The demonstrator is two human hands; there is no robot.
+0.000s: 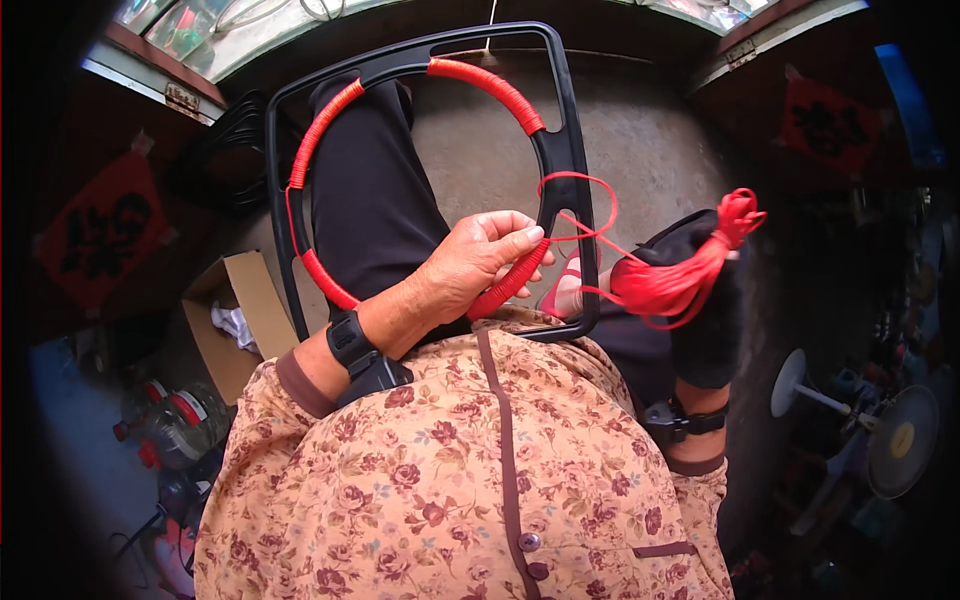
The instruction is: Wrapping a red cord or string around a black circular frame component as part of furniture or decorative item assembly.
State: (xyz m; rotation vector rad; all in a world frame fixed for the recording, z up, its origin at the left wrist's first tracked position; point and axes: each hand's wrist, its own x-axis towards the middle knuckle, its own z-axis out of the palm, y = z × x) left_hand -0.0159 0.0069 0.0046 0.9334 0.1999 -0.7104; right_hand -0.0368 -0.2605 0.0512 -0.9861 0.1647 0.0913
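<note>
Black and rectangular with rounded corners, a frame (577, 150) lies tilted across the person's lap, its lower edge against a floral shirt (430, 470) and its left part over a dark trouser leg (370, 170). Set within the frame is a round ring (548, 155), partly wound with red cord (490, 84). Tight windings cover stretches toward the frame's top edge, along the upper left, near the lower-left corner and toward the lower-right corner; along the left side a single strand runs between two wound stretches.

The left hand (480, 262), a black strap (350, 342) at its wrist, closes around the lower-right wound stretch, thumb pressed on top and fingers curled beneath. From beside this thumb a loose loop of cord swings out over the frame's right edge. Beyond that edge a gathered red bundle (675, 280) sits above the right knee.

Of the right arm only the forearm (703, 440) shows, also strapped in black; its hand is hidden, so I cannot tell how it is held.

A foot (568, 295) shows near the frame's lower-right corner. Left of the frame's lower-left corner stands an open cardboard box (262, 300), with clear bottles (185, 425) nearby.
</note>
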